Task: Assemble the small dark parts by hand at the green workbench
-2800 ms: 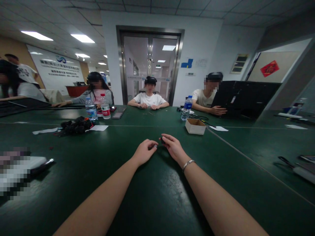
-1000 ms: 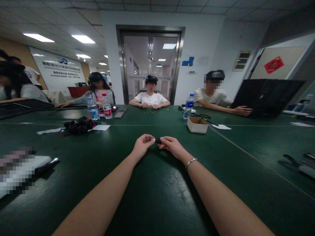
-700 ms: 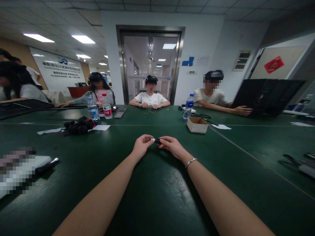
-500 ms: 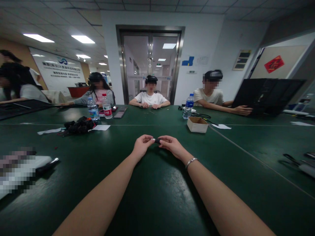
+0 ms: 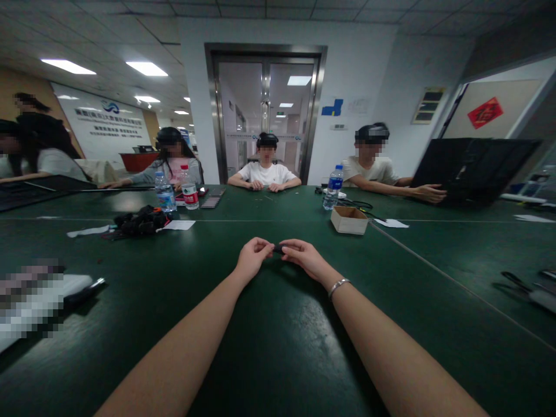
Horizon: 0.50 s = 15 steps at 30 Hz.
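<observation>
Above the green table [image 5: 278,324], a small black object [image 5: 278,248] is pinched between the fingertips of both my hands. It is too small to name its kind. My left hand [image 5: 255,255] is closed on its left end, with thumb and fingers pressed together. Its right end is in the closed fingertips of my right hand [image 5: 304,258]. The fingers cover much of it. A silver bracelet [image 5: 337,288] circles my right wrist.
An open cardboard box [image 5: 348,221] stands ahead on the right, near a water bottle [image 5: 333,187]. Tangled black items [image 5: 141,222] lie on the left beside two bottles. A co-worker [image 5: 267,174] sits opposite; another holds a large black panel [image 5: 475,171].
The silvery tip that showed beside my left fingers is now hidden, and those fingertips sit slightly closer to the black part. My right hand has hardly moved.
</observation>
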Each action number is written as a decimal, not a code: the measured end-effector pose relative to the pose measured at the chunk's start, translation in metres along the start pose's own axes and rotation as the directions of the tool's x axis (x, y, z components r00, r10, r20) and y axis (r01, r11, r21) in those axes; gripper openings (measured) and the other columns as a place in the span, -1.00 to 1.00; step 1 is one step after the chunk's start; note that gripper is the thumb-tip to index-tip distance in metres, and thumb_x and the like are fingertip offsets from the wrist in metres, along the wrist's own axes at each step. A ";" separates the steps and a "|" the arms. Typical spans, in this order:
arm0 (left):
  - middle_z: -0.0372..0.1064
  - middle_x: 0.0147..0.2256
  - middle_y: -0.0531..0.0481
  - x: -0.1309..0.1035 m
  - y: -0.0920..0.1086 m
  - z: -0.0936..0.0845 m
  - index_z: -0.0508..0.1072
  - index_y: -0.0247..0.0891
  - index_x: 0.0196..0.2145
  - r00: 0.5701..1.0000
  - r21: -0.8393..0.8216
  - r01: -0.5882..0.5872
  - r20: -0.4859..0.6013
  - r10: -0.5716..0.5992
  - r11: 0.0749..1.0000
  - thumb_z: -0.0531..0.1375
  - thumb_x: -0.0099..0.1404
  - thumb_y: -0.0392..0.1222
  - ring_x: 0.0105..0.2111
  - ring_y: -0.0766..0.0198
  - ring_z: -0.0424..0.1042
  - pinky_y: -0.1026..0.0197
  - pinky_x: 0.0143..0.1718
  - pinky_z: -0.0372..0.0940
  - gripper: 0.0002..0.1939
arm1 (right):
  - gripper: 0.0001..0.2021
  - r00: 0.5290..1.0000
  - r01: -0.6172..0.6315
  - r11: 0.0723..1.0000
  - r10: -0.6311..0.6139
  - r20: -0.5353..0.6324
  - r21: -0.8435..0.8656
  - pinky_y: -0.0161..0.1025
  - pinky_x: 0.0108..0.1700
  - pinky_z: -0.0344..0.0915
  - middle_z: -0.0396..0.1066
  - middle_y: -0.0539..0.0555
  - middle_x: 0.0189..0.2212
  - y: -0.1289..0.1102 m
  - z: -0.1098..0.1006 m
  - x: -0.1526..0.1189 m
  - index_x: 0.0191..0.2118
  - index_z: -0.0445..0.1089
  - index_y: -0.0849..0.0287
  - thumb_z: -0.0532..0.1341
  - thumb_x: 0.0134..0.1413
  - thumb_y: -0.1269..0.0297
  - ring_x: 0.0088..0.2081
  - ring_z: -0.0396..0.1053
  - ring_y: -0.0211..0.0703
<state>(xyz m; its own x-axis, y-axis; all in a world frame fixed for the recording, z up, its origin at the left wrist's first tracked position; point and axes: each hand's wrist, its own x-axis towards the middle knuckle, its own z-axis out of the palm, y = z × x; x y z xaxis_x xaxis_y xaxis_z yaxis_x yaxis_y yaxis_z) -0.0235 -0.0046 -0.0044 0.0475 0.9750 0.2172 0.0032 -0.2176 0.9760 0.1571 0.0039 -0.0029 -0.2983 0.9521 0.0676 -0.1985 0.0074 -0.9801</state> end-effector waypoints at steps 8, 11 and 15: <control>0.47 -0.19 -0.12 0.002 -0.004 0.000 0.38 -0.28 -0.21 0.996 -0.115 -0.084 0.034 0.088 0.990 0.36 -0.03 -0.23 -0.18 0.23 0.46 0.08 -0.02 0.29 -0.60 | -0.69 0.999 -0.024 1.000 0.024 -0.029 0.014 -0.32 -0.21 0.40 0.46 0.05 -0.50 0.001 0.001 0.002 -0.32 0.46 0.24 0.41 -0.20 0.15 -0.39 0.45 -0.25; 0.43 -0.09 -0.19 0.001 -0.001 0.001 0.35 -0.25 -0.11 1.000 -0.121 -0.011 -0.020 0.008 0.993 0.33 0.03 -0.16 -0.14 0.18 0.44 0.13 -0.14 0.33 -0.55 | -0.70 0.999 -0.030 0.999 0.030 -0.028 0.016 -0.31 -0.21 0.41 0.47 0.05 -0.50 0.001 0.001 0.003 -0.31 0.46 0.23 0.41 -0.18 0.15 -0.37 0.46 -0.23; 0.44 -0.23 -0.14 0.002 0.000 0.001 0.39 -0.28 -0.20 0.992 -0.062 0.117 -0.035 -0.120 0.991 0.24 0.14 -0.02 -0.36 0.28 0.45 0.27 -0.42 0.31 -0.66 | -0.70 0.998 -0.041 0.999 0.042 -0.044 0.010 -0.35 -0.23 0.41 0.46 0.05 -0.50 0.001 0.001 0.003 -0.31 0.46 0.24 0.40 -0.17 0.17 -0.39 0.46 -0.25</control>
<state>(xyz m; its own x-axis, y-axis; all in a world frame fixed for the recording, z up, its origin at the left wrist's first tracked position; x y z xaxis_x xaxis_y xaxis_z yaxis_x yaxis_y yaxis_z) -0.0221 -0.0030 -0.0044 0.0118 0.9950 0.0991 -0.0534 -0.0984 0.9937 0.1552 0.0065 -0.0032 -0.2652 0.9640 0.0183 -0.1949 -0.0350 -0.9802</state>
